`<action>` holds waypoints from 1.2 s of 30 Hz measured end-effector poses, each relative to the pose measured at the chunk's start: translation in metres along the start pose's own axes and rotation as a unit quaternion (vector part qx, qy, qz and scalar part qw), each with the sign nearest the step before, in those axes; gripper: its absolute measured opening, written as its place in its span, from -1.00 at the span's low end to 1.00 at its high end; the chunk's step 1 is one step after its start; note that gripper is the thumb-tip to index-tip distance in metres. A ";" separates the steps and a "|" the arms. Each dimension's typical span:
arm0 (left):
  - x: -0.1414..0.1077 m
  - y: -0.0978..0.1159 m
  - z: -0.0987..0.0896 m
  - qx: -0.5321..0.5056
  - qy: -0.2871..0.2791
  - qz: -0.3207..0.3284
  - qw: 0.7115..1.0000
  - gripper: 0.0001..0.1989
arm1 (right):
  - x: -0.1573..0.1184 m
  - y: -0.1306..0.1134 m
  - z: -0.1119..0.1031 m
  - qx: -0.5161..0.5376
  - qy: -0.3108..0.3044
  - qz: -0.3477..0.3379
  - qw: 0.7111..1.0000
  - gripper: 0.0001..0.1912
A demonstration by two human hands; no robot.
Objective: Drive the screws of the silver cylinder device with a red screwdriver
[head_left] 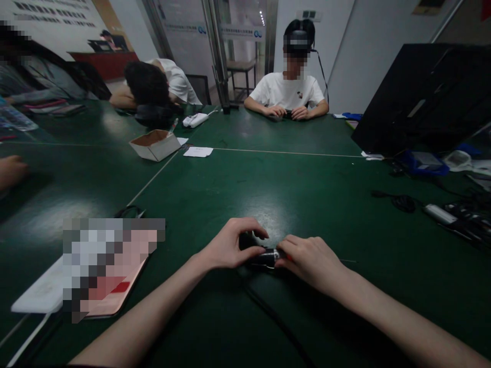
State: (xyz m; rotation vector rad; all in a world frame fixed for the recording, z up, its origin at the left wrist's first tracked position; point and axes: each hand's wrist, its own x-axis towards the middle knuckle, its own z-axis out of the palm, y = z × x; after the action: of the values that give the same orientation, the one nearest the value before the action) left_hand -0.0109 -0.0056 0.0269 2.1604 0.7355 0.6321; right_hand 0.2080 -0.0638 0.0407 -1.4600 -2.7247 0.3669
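A short black cylinder (264, 258) with a silver band lies low over the green table, held between my two hands. My left hand (233, 245) curls around its left end, the thumb along the top and the index finger arched above. My right hand (310, 258) pinches the other end, where a small bit of orange shows between the fingers. What kind of tool it is I cannot tell. Beneath the hands a black cable (276, 322) runs down toward the near edge. A thin, faint line (349, 261) sticks out just right of my right hand.
To the left lie a pink phone (111, 301) and a white flat device (38, 291) with a white cable. An open cardboard box (155, 145) and paper slips (198, 152) are farther back. Cables and a monitor (418, 97) occupy the right. Other people sit around the table.
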 end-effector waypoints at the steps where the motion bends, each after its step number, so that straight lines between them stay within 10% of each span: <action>1: 0.000 0.001 -0.002 -0.009 -0.033 -0.002 0.999 -0.82 | 0.005 -0.003 0.001 -0.002 -0.001 -0.009 1.000 -0.81; 6: -0.001 0.003 -0.006 -0.014 -0.117 -0.040 0.992 -0.79 | 0.017 -0.009 0.003 -0.003 -0.003 -0.032 0.999 -0.76; 17: 0.000 0.001 0.000 -0.031 -0.097 -0.034 0.994 -0.77 | 0.009 -0.010 0.006 0.054 0.025 -0.041 0.997 -0.81; 32: 0.000 -0.004 0.006 -0.066 -0.111 -0.044 0.991 -0.82 | 0.011 -0.019 -0.094 0.363 0.247 -0.076 0.895 -0.64; 36: -0.001 -0.005 0.007 -0.073 -0.111 -0.035 0.991 -0.84 | 0.013 -0.015 -0.095 0.304 0.245 -0.101 0.915 -0.70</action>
State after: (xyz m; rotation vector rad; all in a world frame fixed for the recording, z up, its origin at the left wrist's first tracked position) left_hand -0.0082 -0.0071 0.0187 2.0217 0.6220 0.3883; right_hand 0.2015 -0.0426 0.1348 -0.9324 -2.0633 0.6576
